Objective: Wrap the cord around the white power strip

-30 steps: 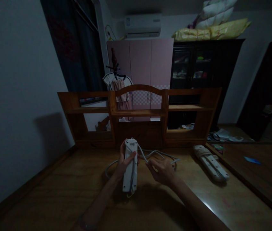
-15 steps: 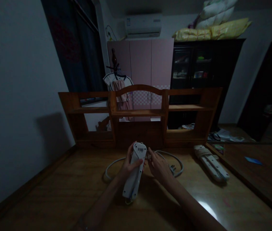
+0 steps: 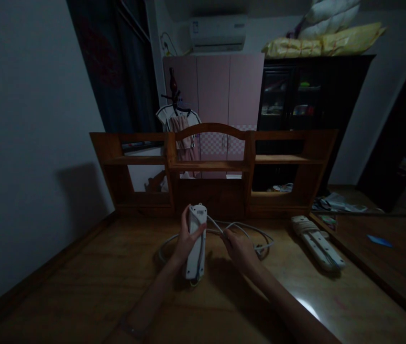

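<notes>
My left hand (image 3: 187, 241) is closed around a white power strip (image 3: 196, 258), thumb across its underside, which faces me with screws and a label near the top. Part of the grey-white cord runs along that underside. From the strip's upper end the power cord (image 3: 215, 224) stretches right to my right hand (image 3: 239, 249), whose fingers are closed on it. Loose loops of the cord lie on the wooden desk top (image 3: 124, 277) behind both hands. The plug, beside the right-hand loop, is partly hidden.
A second power strip (image 3: 319, 246) with its cord wound around it lies on the right. A wooden shelf unit (image 3: 208, 166) stands along the back of the desk. The white wall (image 3: 38, 143) borders the left side, and a raised edge (image 3: 367, 272) runs along the right.
My right hand has drawn a length of cord out to the right of the strip. The strip, in my left hand, has shifted slightly left and stands more upright.
</notes>
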The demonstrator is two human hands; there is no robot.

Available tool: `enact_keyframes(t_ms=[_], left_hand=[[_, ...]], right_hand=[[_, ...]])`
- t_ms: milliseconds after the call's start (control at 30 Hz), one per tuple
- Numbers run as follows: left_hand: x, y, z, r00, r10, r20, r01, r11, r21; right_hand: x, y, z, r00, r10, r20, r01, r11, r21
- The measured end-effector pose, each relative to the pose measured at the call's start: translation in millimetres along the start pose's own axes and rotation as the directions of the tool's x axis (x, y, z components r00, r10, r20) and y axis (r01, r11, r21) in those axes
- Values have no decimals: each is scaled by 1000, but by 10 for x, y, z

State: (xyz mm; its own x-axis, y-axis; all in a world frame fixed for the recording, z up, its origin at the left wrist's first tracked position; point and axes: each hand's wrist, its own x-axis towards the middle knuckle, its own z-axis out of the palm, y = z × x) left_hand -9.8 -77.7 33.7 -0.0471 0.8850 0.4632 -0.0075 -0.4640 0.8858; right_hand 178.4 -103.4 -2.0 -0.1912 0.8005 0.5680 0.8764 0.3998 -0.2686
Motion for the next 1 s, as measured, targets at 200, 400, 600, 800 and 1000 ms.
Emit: enact_keyframes(t_ms=[200,400,600,800,1000], left_hand=[[115,-54,-116,995,90,-41,-80,978,192],[-34,113,15,982,-34,185,-24,952,304],[-211,228,157,872,73,484,-253,914,318],[-334,193,212,775,162,611,-425,849,314],[-354,104,204,695,188,693,-551,759,346]], right_hand=[[1,-80,-109,983,-183,4,181,972,-151],[-28,-202,-411,950,-293,-102,289,956,-54],[-19,-213,-714,965,-256,-57,262,954,143],[-13,-161,-756,963,-271,10,263,941,213],[62,-92,-859,976,-218,7,206,932,299]])
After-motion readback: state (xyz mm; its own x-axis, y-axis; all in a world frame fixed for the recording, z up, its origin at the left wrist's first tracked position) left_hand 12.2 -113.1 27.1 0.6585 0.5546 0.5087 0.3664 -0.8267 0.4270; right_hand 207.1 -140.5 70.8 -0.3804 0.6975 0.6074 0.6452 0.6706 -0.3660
